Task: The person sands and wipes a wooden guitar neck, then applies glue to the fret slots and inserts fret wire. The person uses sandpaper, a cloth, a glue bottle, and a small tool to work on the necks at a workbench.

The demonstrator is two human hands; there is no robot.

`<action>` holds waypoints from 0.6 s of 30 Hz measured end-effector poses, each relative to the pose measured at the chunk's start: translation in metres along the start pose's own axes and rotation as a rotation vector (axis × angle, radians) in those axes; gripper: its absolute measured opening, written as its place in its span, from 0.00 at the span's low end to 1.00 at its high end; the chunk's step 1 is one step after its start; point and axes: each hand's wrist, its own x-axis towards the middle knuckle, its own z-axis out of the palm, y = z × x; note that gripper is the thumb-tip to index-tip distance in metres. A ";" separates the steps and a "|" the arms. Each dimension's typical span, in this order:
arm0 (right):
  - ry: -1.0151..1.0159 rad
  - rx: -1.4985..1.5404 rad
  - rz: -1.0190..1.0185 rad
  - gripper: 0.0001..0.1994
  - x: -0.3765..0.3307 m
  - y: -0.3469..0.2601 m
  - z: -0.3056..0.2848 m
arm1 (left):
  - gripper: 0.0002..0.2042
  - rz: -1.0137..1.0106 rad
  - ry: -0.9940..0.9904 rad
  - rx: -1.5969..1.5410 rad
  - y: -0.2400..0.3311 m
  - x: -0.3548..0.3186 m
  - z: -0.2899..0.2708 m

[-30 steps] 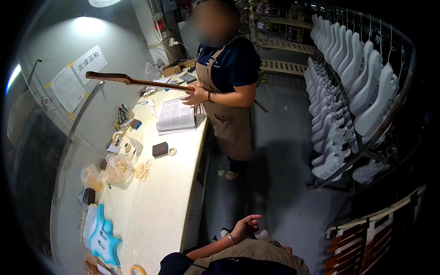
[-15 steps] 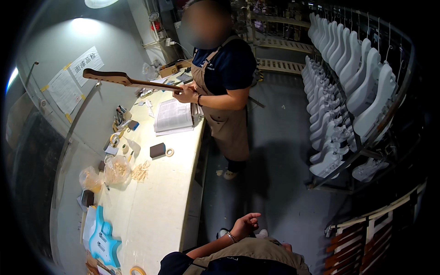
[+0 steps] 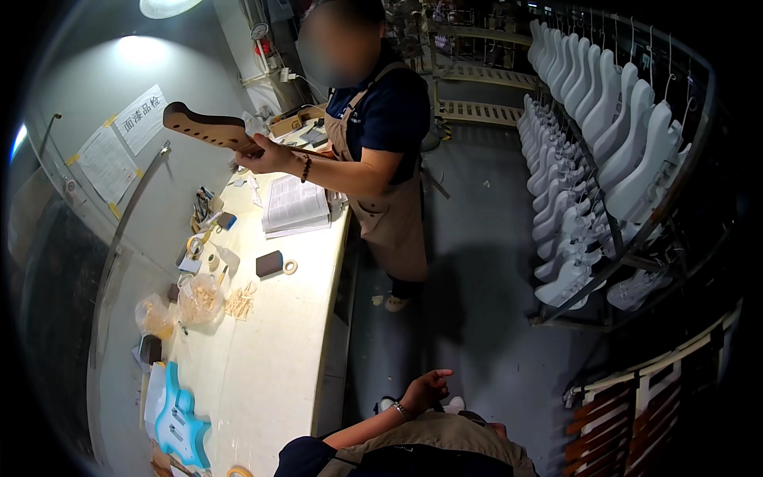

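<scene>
My left hand (image 3: 427, 389), a bracelet at its wrist, hovers in front of my apron (image 3: 413, 436). It holds nothing; the index finger points out to the right and the others are loosely bent. Only a small patch of skin shows at the right edge of my apron; my right hand itself is out of sight. Across from me a co-worker (image 3: 373, 119) in a brown apron holds a guitar neck (image 3: 208, 131), one hand (image 3: 270, 155) near its headstock. A blue guitar body (image 3: 181, 425) lies on the table at my left.
The long pale table (image 3: 278, 350) carries a paper stack (image 3: 296, 205), a dark sanding block (image 3: 269, 264), tape rolls, bags and small wooden pieces (image 3: 240, 302). On the right stands a rack of hanging white guitar bodies (image 3: 608, 111). Brown necks (image 3: 604, 433) sit on a nearer rack.
The co-worker's hand has slid along the guitar neck toward the headstock, and the headstock has turned and shifted right. My left hand stays where it was.
</scene>
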 end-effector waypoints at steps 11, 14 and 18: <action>-0.002 -0.005 0.001 0.15 0.006 -0.020 -0.003 | 0.20 0.054 0.076 0.054 -0.003 -0.002 0.007; -0.007 -0.009 0.000 0.15 0.006 -0.023 -0.003 | 0.20 0.054 0.079 0.087 -0.003 -0.002 0.006; -0.008 -0.015 -0.002 0.15 0.007 -0.026 -0.003 | 0.19 0.037 0.084 0.092 -0.002 -0.004 0.008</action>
